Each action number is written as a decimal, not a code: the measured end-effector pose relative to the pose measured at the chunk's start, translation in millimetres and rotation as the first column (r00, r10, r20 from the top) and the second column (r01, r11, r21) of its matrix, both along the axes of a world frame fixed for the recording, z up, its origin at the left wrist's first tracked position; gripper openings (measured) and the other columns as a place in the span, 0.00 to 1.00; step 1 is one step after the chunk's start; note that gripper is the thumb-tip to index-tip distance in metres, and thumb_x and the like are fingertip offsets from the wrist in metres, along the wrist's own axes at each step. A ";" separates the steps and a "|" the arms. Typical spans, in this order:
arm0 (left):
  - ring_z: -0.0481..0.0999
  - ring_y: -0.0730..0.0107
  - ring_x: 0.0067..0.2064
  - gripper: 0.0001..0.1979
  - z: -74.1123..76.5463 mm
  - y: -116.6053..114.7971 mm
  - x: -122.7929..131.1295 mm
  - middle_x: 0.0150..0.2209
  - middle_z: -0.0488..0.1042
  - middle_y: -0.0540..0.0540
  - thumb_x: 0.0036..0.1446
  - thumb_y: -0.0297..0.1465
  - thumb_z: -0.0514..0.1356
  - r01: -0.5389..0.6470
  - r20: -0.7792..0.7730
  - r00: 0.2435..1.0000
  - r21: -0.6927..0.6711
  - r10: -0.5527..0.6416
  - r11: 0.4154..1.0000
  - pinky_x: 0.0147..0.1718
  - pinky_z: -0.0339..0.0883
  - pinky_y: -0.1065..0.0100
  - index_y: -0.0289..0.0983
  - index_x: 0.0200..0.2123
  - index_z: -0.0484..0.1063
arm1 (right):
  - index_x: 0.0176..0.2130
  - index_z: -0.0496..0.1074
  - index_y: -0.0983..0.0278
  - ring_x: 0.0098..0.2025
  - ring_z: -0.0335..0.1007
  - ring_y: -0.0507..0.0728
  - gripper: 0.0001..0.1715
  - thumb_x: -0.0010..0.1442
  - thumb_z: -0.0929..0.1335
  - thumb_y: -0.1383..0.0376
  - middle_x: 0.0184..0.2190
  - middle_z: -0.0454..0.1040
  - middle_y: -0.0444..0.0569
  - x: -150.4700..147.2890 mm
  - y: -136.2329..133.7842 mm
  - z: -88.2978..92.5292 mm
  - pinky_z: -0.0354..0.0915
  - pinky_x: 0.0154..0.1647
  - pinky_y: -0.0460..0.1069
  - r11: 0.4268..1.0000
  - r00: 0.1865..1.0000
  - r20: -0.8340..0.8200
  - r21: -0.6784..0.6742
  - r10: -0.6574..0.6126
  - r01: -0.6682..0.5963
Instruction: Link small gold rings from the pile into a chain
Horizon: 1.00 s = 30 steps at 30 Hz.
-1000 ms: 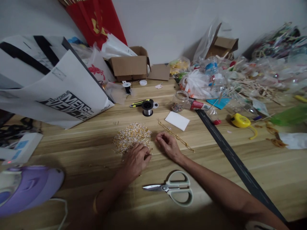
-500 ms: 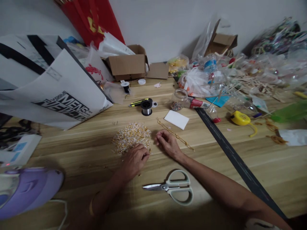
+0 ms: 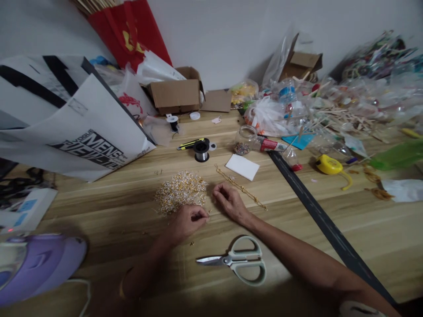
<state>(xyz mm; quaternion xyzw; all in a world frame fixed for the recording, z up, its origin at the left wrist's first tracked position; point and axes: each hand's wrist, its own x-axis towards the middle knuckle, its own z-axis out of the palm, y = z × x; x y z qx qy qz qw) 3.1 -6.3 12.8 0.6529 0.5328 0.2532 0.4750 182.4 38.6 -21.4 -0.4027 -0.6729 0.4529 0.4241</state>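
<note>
A heap of small gold and clear beaded pieces (image 3: 181,190) lies on the wooden table. At its lower right edge is my left hand (image 3: 189,221), its thumb and fingertips pinched beside tiny gold bits; what they hold is too small to make out. Just right of the heap rests my right hand (image 3: 231,203), fingers curled together, their contents hidden. A gold beaded chain (image 3: 243,188) stretches behind the right hand. Below both hands lie scissors (image 3: 238,259) with pale handles, blades pointing left. One small gold bead (image 3: 192,243) sits apart, near my left wrist.
Behind the heap stand a wire spool (image 3: 201,152), a utility knife (image 3: 187,144), a white card (image 3: 242,167) and a jar of beads (image 3: 245,140). A white bag (image 3: 82,132) and purple appliance (image 3: 49,264) occupy the left. A yellow tape measure (image 3: 329,164) and plastic clutter are right.
My left hand has drawn slightly down off the heap and turned, so its pinched thumb and fingertips now show. My right hand has barely moved. The view has shifted slightly.
</note>
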 end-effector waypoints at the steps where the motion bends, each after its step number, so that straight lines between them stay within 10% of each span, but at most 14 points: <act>1: 0.72 0.72 0.25 0.05 0.7 -0.4 0.5 0.23 0.76 0.46 0.45 0.30 0.61 -0.003 0.005 1.000 -0.003 0.003 1.000 0.26 0.65 0.72 0.33 0.23 0.74 | 0.32 0.64 0.65 0.23 0.60 0.50 0.10 0.61 0.61 0.60 0.22 0.65 0.43 -0.2 -0.7 0.1 0.58 0.24 0.45 1.000 1.000 0.005 -0.013 0.019 -0.019; 20: 0.62 0.77 0.21 0.06 15.7 -10.1 2.2 0.18 0.66 0.54 0.47 0.27 0.58 0.222 -0.173 0.963 0.084 -0.205 0.971 0.21 0.52 0.75 0.37 0.20 0.71 | 0.27 0.65 0.66 0.15 0.55 0.44 0.19 0.51 0.69 0.52 0.21 0.68 0.42 -11.3 -6.7 15.0 0.51 0.13 0.40 0.878 0.952 -0.294 -0.429 0.086 -0.212; 25: 0.69 0.72 0.28 0.06 20.8 11.4 2.9 0.25 0.70 0.50 0.53 0.31 0.55 -0.006 -0.109 0.993 0.236 0.032 0.972 0.27 0.60 0.73 0.37 0.29 0.69 | 0.28 0.65 0.66 0.16 0.58 0.45 0.20 0.52 0.68 0.52 0.21 0.68 0.42 -9.7 -8.7 16.2 0.54 0.15 0.40 0.882 0.952 -0.269 -0.402 0.145 -0.247; 30: 0.71 0.68 0.39 0.20 12.1 70.5 8.4 0.43 0.69 0.43 0.49 0.27 0.60 -0.344 0.079 0.936 0.429 0.344 0.835 0.37 0.66 0.67 0.37 0.47 0.62 | 0.27 0.63 0.67 0.17 0.59 0.44 0.19 0.53 0.68 0.54 0.22 0.68 0.42 -7.4 -8.7 19.3 0.54 0.16 0.40 0.885 0.963 -0.213 -0.398 0.166 -0.240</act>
